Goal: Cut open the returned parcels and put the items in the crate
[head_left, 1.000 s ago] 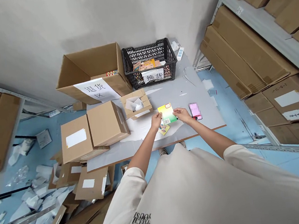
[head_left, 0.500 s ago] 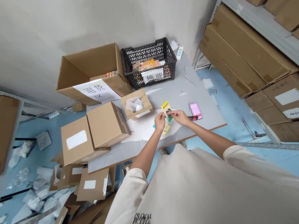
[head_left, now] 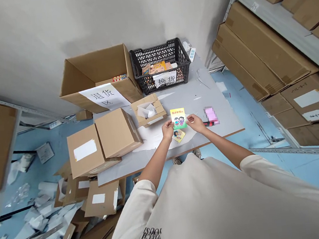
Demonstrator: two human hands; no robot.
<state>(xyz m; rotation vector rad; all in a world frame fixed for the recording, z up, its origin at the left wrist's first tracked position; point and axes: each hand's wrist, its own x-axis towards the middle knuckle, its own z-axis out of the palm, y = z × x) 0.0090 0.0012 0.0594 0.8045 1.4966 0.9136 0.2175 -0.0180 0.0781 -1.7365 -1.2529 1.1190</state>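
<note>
A small yellow and green booklet (head_left: 178,117), with two cartoon children on its cover, is held up flat above the table between my hands. My left hand (head_left: 168,129) pinches its left edge, and my right hand (head_left: 195,123) grips the right edge. Below it, a second small yellow booklet (head_left: 179,135) lies on white paper (head_left: 147,142) on the table. Beyond my left hand stands an open small carton (head_left: 151,119) with crumpled white paper inside. To the right of my right hand lies a blurred pink thing (head_left: 211,115) with a red and black item beside it.
On the grey table (head_left: 221,99) stand a large open carton (head_left: 69,84) and a black crate (head_left: 184,75) holding several booklets or packs, both with paper signs. Two closed boxes (head_left: 117,135) sit at left. Shelves of cartons (head_left: 264,47) flank the table; scrap paper (head_left: 42,211) litters the floor.
The booklet in my hands has turned from an angle to face me squarely, its whole cover now showing. My hands have moved slightly apart at its edges.
</note>
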